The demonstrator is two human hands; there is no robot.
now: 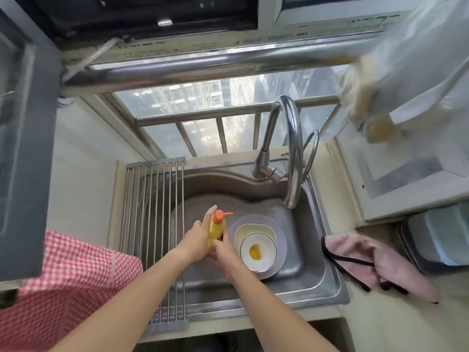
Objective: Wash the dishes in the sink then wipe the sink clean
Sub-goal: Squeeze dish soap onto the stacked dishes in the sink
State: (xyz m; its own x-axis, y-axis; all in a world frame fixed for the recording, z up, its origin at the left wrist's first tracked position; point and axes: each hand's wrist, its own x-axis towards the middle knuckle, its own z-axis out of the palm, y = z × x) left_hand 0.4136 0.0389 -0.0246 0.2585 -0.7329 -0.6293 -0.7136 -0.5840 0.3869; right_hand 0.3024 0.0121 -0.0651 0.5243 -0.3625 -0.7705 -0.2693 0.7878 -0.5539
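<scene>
A yellow soap bottle point(215, 231) with an orange pump top is being held upright over the middle of the steel sink point(314, 252). The left hand point(200, 235) is being wrapped around the bottle's left side, with one finger being stretched up past the pump. The right hand point(223, 247) is being kept low against the bottle's base, fingers curled in there (whether it's actually gripping the bottle or just cupped under it can't be told from this angle).

Just right of the bottle, a stack of dishes is being kept in the sink basin: a white bowl point(258, 252) with a yellow-orange smear inside is sitting on a cream dish point(250, 228), and both are being carried by a pale lilac plate point(280, 240). The curved tap point(291, 148) is being pointed down over the far right of the basin.

A roll-up metal drying rack point(152, 224) is being laid across the left part of the sink. A red checked cloth point(71, 280) is being left on the table at near left, and a pink cloth point(375, 262) with black trim is being draped on the table right of the sink.
</scene>
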